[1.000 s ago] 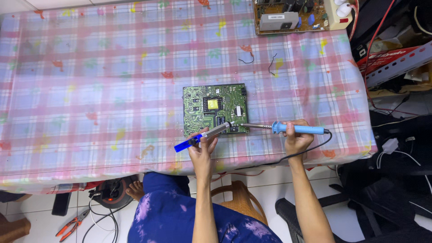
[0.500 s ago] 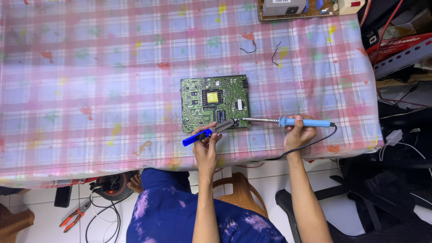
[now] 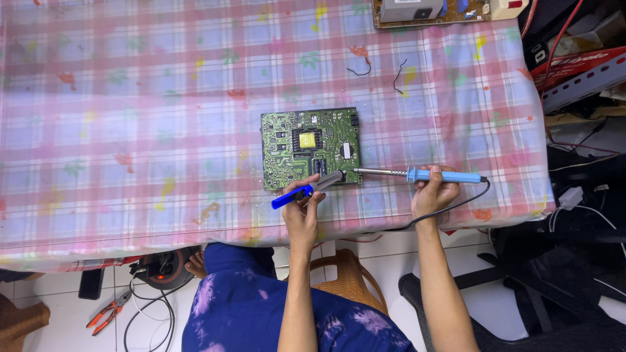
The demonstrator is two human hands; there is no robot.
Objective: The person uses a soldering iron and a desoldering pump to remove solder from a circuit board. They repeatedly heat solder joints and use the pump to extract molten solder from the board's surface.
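Note:
A green circuit board [image 3: 306, 140] with a yellow part in its middle lies flat on the pink checked tablecloth [image 3: 130, 117]. My left hand [image 3: 301, 207] grips a blue and grey desoldering pump [image 3: 306, 189], whose tip touches the board's near right corner. My right hand [image 3: 433, 192] holds a blue-handled soldering iron [image 3: 417, 174] level, its metal tip pointing left at the same corner. The iron's black cord [image 3: 450, 208] trails off the table edge.
Another circuit board [image 3: 430, 12] lies at the table's far edge. Two short black wire scraps [image 3: 378, 70] lie beyond the green board. Red cables and clutter [image 3: 574, 65] crowd the right side. Orange pliers [image 3: 107, 313] and a cable lie on the floor.
The view has shifted slightly. The soldering iron's tip has moved left, closer to the board's corner beside the pump tip. My left hand has kept the pump in place.

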